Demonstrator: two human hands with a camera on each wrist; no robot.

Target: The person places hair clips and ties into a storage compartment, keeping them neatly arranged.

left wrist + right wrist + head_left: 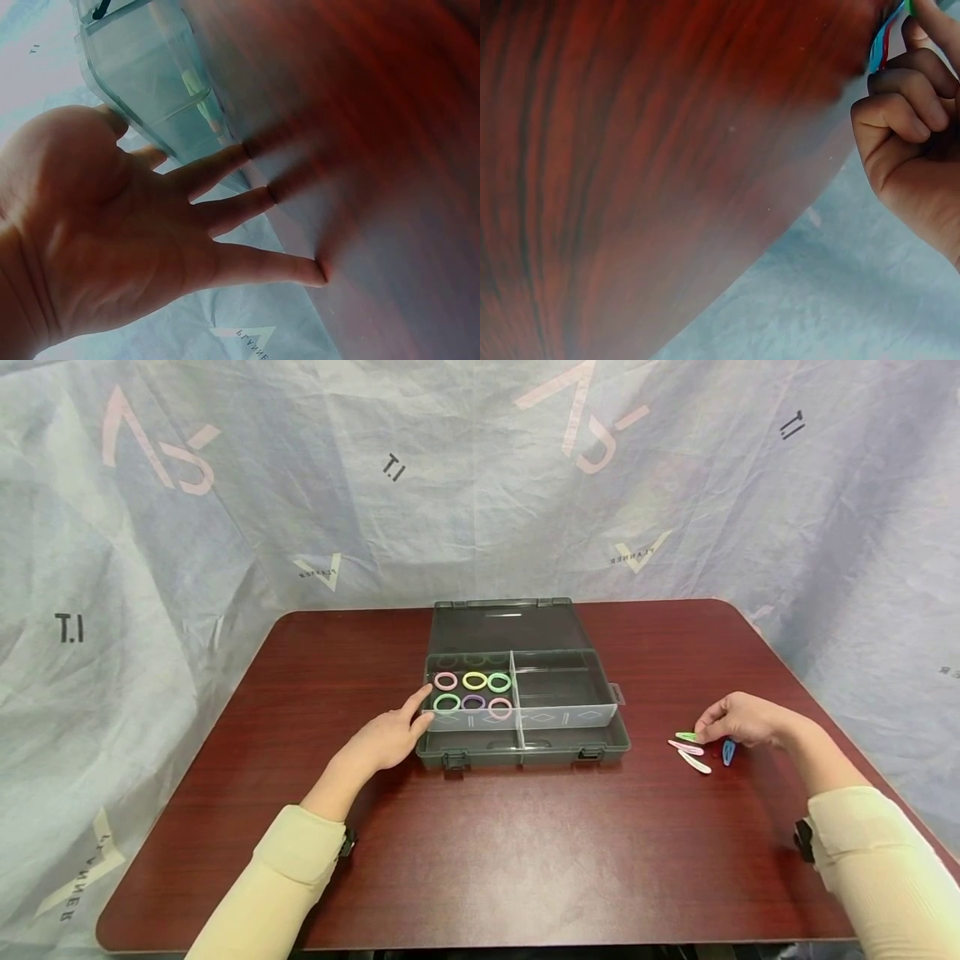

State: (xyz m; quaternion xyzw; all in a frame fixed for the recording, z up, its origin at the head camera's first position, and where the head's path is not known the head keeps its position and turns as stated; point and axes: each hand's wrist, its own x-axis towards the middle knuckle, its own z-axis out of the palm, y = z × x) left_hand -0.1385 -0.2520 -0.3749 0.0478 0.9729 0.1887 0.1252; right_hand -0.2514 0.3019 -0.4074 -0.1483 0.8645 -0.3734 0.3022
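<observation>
near the bench's right edge, right fingers are pinching a green clip; gentle lifting is best. wide left fingers are touching the box.

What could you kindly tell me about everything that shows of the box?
The open box looks like smoky, see-through plastic. It lies on the table, its lid tipped back on the far side and two latches along its near edge. A clear divider runs near to far; a clear panel marked with diamonds crosses it. Six coloured rings lie in its far left section. The left hand appears to touch its left side.
</observation>
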